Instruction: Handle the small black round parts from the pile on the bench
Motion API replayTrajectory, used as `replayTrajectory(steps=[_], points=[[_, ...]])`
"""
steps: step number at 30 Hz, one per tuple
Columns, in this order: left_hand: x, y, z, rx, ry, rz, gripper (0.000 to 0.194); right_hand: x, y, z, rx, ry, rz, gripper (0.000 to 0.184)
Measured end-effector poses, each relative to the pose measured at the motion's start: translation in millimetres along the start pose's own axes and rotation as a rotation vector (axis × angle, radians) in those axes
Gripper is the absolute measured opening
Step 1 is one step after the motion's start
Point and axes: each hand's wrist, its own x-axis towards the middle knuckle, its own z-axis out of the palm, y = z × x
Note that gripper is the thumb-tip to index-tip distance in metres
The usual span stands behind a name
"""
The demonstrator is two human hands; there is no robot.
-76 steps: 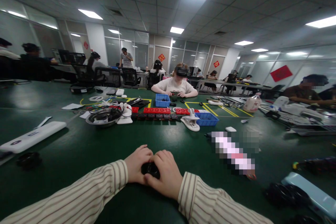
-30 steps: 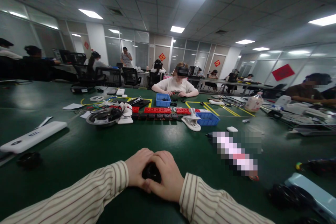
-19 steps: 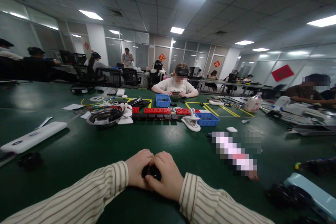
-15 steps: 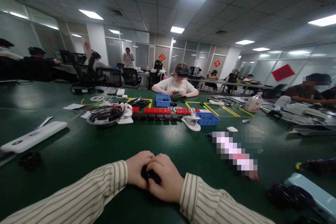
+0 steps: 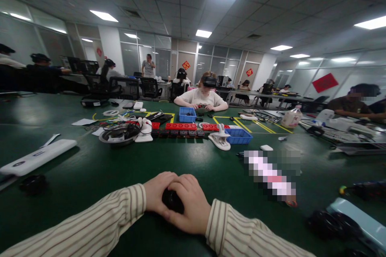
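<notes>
Left hand [image 5: 158,193] and right hand [image 5: 190,204]: fingers curled around black object [image 5: 173,200] on green table [image 5: 120,172]

Cream sleeves, brown-striped — the left sleeve [image 5: 90,217] and the right sleeve [image 5: 241,229] match. The table [image 5: 120,176] is deep green, marked far off with yellow lines [image 5: 265,127]. The round object [image 5: 173,200] near me is glossy black. I see red blocks [image 5: 181,126], blue bins [image 5: 238,136] — and a pale-blue case [image 5: 358,217] near right.
</notes>
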Motion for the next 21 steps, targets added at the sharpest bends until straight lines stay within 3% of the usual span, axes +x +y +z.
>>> replayTrajectory(steps=[3,7,12,17,21], points=[[0,3,3.0,0.062,0.044,-0.031,0.078,-1,2,5,-0.148,-0.02,0.221,0.039],[0,6,6.6,0.139,0.026,-0.062,0.054,-2,4,6,-0.211,-0.07,0.302,0.031],[0,2,4.4,0.115,0.018,-0.068,0.041,-1,4,3,-0.098,-0.058,0.199,0.019],[1,-5,-0.7,-0.008,-0.066,0.009,0.029,-1,6,2,0.073,-0.048,-0.03,0.024],[1,-8,0.1,-0.049,-0.042,0.044,0.026,0,5,0,0.118,-0.052,-0.153,0.023]])
